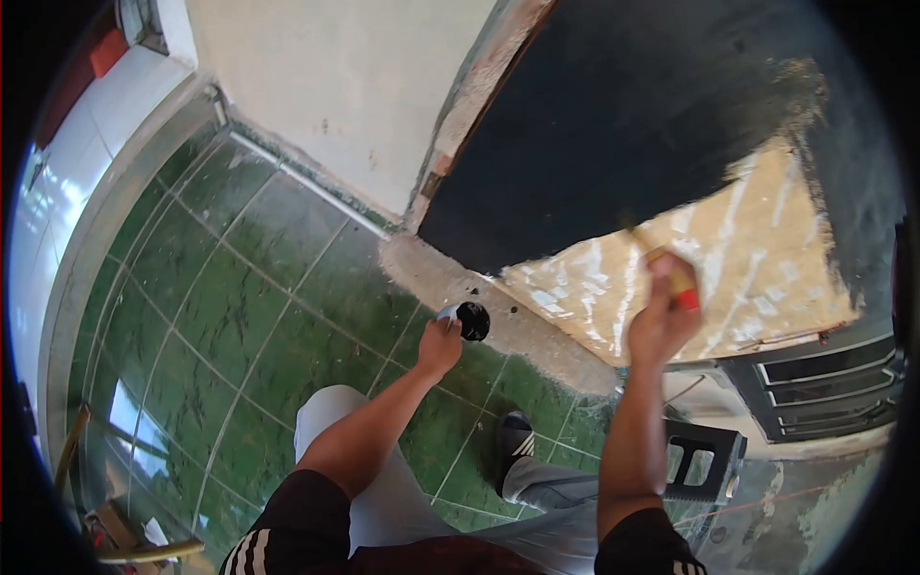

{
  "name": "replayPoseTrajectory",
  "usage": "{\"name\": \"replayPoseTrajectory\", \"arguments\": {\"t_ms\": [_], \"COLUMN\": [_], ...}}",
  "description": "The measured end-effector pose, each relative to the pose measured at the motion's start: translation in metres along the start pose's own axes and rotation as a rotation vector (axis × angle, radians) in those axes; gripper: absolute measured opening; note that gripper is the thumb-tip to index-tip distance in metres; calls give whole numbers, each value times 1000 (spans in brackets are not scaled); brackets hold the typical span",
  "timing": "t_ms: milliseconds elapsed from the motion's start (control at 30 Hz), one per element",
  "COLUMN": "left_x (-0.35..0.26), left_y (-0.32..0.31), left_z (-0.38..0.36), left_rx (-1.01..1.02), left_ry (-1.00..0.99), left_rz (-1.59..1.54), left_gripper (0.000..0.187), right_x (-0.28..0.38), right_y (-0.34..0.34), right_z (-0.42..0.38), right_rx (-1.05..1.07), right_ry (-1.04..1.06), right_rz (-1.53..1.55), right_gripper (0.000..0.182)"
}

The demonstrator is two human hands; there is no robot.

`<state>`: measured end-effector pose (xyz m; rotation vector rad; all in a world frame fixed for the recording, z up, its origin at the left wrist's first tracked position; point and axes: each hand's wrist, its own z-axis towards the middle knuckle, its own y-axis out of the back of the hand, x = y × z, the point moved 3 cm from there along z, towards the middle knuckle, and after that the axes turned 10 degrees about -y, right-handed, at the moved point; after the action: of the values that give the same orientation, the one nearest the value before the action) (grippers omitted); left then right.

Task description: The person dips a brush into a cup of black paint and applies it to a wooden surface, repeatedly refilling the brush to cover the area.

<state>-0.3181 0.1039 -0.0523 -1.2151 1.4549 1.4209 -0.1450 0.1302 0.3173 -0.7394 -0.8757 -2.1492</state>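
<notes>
My left hand (440,347) is closed around a small cup of black paint (473,322), held above the floor near the wall's base. To the right, my right hand (663,311) grips a paintbrush (682,284) by its yellow and red handle. Its bristle end, blurred, points at a wooden panel, near the edge between the black-coated area (575,144) and the bare tan area (757,259). White streaks mark the tan wood. Black coating also runs along the panel's right side.
Green floor tiles (259,326) lie below, with a rough concrete strip (431,268) along the panel's foot. A black plastic stool (707,460) stands at lower right. A white pipe (307,184) follows the cream wall (326,96). A dark louvred frame (824,388) is at right.
</notes>
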Motion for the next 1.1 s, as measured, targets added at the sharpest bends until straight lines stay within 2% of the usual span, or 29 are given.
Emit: {"name": "replayPoseTrajectory", "arguments": {"t_ms": [133, 267, 467, 600, 733, 767, 867, 933, 1033, 1100], "left_x": [-13, 4, -8, -16, -17, -20, -23, -21, -17, -18], "left_y": [14, 7, 3, 13, 21, 24, 25, 24, 18, 14], "left_z": [5, 13, -7, -19, -19, -18, -17, -17, -16, -18], "left_rx": [-52, -133, -222, -230, -206, -198, -221, -203, -179, -174], "left_ry": [35, 227, 426, 488, 501, 503, 485, 490, 506, 516], "left_rz": [-4, -189, -48, -79, -119, -131, -119, -116, -124, -129], "left_gripper": [38, 40, 42, 44, 45, 45, 46, 47, 47, 48], "right_x": [-61, -102, -224, -262, -219, -217, -232, -245, -225, -215], "right_y": [-54, -89, -177, -222, -200, -195, -207, -215, -209, -197], "right_z": [-83, -110, -127, -126, -122, -129, -142, -127, -111, -120], "right_rx": [202, 300, 541, 646, 314, 319, 509, 461, 303, 252], "right_ry": [-255, -115, 44, 66, 223, 235, 180, 204, 243, 185], "right_rz": [50, -131, -333, -360, -350, -333, -292, -334, -305, -280], "right_gripper": [15, 13, 20, 21, 19, 17, 18, 17, 16, 14]}}
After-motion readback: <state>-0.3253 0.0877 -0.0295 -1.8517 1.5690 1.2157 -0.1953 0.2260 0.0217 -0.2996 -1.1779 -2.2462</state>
